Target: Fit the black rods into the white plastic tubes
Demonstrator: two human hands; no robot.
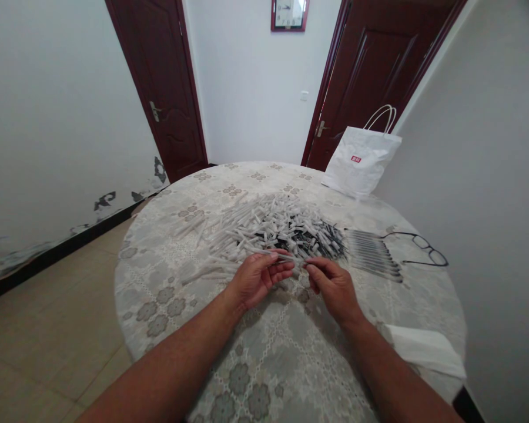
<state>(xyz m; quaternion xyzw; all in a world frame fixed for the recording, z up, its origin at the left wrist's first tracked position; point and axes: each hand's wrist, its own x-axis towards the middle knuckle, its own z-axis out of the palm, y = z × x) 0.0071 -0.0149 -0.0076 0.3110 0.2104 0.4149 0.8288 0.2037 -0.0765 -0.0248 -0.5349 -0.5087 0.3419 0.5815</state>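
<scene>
Nearest the camera, two bare forearms reach forward over a round desk [167,276] covered by a pale cloth with grey flower patterns. The left hand [258,279] is curled, palm turned inward, with thumb and fingertips pinched around one end of a thin pale pen barrel [286,256]. The right hand [332,285] is likewise half closed, its thumb and forefinger nipping the other end of the same slim piece, so the two hands meet almost fingertip to fingertip just above the cloth. Whether a second small part sits between the right fingers is too small to tell.

At the near right edge of the desk lies a folded white cloth [425,349], apart from the hands.

Just beyond the hands spreads a heap of white pen barrels [247,226], loose and lying every way, with a darker heap of black parts [321,238] touching its right side. Right of that, a neat row of finished pens [372,252] lies side by side, and a pair of glasses [421,244] rests just beside them.

Farther back, at the desk's far edge, a white paper bag [359,161] with handles leans towards the wall. Behind it stand two dark red doors [165,88], and a wall clock [290,14] hangs between them.
</scene>
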